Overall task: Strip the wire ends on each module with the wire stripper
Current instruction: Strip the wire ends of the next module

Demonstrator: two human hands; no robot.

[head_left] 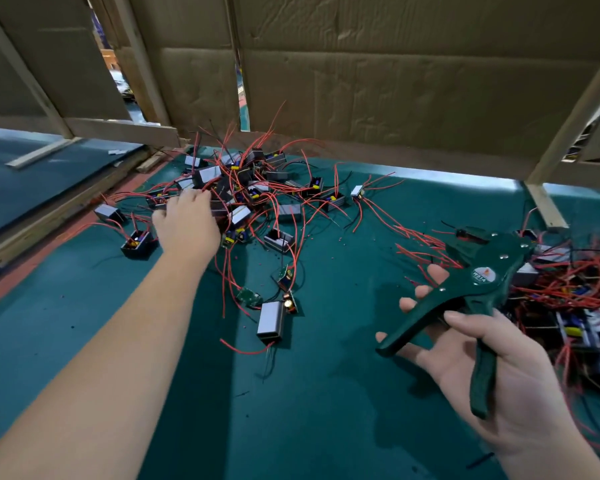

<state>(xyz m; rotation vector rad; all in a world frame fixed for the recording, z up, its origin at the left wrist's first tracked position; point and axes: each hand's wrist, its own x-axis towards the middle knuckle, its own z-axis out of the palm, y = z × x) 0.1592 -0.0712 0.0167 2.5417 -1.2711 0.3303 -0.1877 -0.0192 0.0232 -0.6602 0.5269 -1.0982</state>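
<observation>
A heap of small modules with red and black wires lies on the green mat at the back centre. My left hand reaches into the heap's left side, fingers curled among the modules; what they grip is hidden. My right hand holds a dark green wire stripper at the right, its handles spread apart and its jaws pointing up and right. One grey module lies alone near the middle of the mat.
A second pile of modules with red wires covers the right side of the green mat. Cardboard walls on wooden frames close off the back. A wooden strip runs along the left.
</observation>
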